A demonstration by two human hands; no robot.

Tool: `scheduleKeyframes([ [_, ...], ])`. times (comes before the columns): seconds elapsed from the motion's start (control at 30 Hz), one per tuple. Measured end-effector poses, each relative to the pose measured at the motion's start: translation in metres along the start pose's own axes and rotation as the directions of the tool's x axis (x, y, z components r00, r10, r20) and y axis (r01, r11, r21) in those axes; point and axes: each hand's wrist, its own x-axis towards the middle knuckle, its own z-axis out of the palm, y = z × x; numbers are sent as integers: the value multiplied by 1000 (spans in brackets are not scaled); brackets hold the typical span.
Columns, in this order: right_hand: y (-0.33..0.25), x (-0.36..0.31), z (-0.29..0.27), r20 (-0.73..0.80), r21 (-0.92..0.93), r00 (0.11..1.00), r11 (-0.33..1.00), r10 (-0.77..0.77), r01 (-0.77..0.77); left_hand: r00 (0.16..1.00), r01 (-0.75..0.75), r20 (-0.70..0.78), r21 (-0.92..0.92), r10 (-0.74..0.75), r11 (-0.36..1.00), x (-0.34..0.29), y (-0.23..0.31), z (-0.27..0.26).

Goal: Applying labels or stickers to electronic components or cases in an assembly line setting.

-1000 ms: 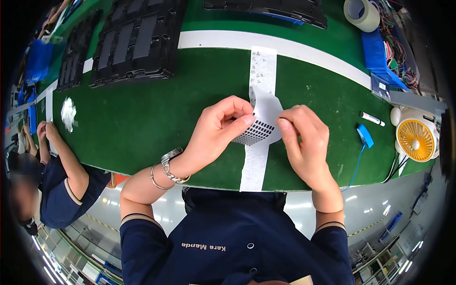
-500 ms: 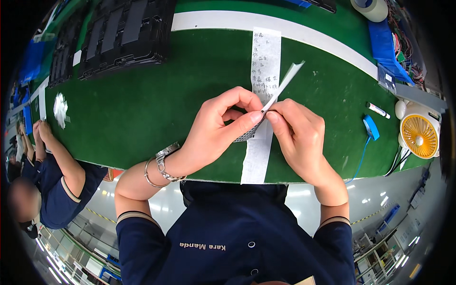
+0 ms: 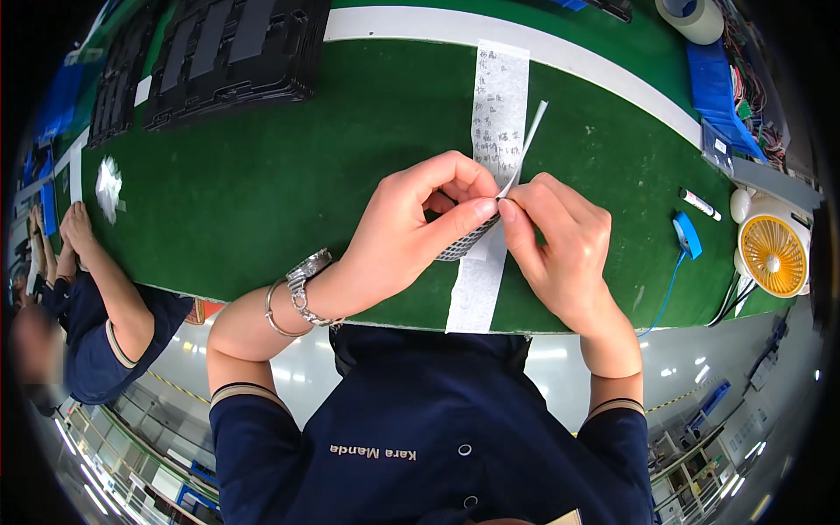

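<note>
My left hand [image 3: 407, 227] is closed in a pinch on a small dark mesh-patterned piece [image 3: 464, 246], which shows below the thumb. My right hand [image 3: 564, 245] is also closed, thumb and forefinger pressed together at the piece's upper right corner. From between the two sets of fingertips a thin white strip [image 3: 533, 133] sticks up, leaning right. The fingertips of both hands nearly touch, and they hide where strip and piece meet. Beneath the hands a long white paper strip [image 3: 501, 96] with handwriting lies on the green table.
Black trays [image 3: 236, 57] are stacked at the far left, near a crumpled white wad [image 3: 109, 188]. On the right are a marker [image 3: 700, 204], a blue wrist-strap-like band [image 3: 687, 236] with a cord, and a yellow fan [image 3: 773, 254]. A co-worker's arm [image 3: 114, 284] rests at the left edge.
The white strip now looks narrower and stands steeper. Both hands stay pinched together, slightly farther right in view. The table background has shifted a little upward.
</note>
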Motion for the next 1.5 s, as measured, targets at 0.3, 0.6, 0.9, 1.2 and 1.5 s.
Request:
scheduleKeyframes([
  [0.3, 3, 1, -11, 23, -51, 990, 989, -141, 142, 999, -37, 8, 223, 36, 974, 1, 3, 0],
  [0.6, 2, 4, -20, 369, 237, 914, 933, 171, -270, 990, -141, 75, 423, 120, 895, 0, -3, -1],
  [0.9, 7, 2, -17, 401, 206, 905, 949, 142, -240, 985, -172, 106, 525, 137, 833, 0, -4, 0],
  [1.2, 6, 4, -17, 436, 163, 890, 960, 136, -227, 974, -224, 117, 575, 192, 787, 0, -7, 1],
  [1.5, 9, 8, -29, 81, 222, 913, 886, 400, -407, 994, -101, 0, 266, 105, 959, 0, -2, 0],
])
